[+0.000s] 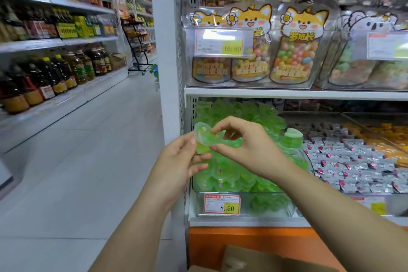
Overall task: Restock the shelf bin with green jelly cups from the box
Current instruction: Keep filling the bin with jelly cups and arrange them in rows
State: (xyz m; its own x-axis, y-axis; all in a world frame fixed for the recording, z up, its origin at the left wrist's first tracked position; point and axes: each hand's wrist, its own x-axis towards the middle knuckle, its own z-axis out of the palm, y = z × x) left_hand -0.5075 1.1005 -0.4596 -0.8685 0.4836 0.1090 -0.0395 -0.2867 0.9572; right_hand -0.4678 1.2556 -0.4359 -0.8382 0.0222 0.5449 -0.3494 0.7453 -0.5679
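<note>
1. Two hands hold one green jelly cup (204, 138) up in front of the shelf bin (242, 197), near its left front corner.
2. Thumb and fingers (202, 157) of the left hand (181, 161) pinch the cup's left and lower side.
3. Forefinger and thumb of the right hand (245, 146) curl round the cup's right rim, gripping it.
4. Filling the bin, at the left end of the lower shelf (242, 221), is a heap of jelly cups (231, 180); a price tag (221, 204) reading 8.60 sits on its front wall.
5. Below the shelf, a cardboard box (254, 258) shows at the bottom edge.
6. Just right of the bin lie silver-wrapped sweets (353, 165).
</note>
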